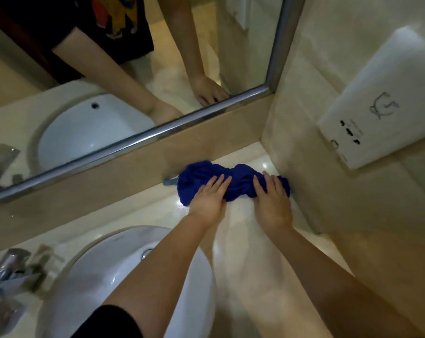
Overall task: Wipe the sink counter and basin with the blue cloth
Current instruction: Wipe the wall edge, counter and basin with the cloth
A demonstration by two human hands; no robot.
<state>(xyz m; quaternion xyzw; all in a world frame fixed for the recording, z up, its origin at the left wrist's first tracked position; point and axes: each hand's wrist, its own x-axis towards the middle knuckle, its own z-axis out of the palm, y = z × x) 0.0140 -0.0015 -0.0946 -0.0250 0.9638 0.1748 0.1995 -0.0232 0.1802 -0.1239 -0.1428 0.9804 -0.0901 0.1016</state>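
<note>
counter corner holds bunched blue cloth

- tap: blurred, cut by the left edge.
- basin: partly behind the left forearm, cut by the bottom edge.
- cloth: near edge under left grip and right grip.
- wall box: marks unreadable.

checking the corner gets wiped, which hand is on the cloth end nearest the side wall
The right hand: it presses flat on the end of the blue cloth beside the side wall, while the left hand presses nearer its middle.
</note>
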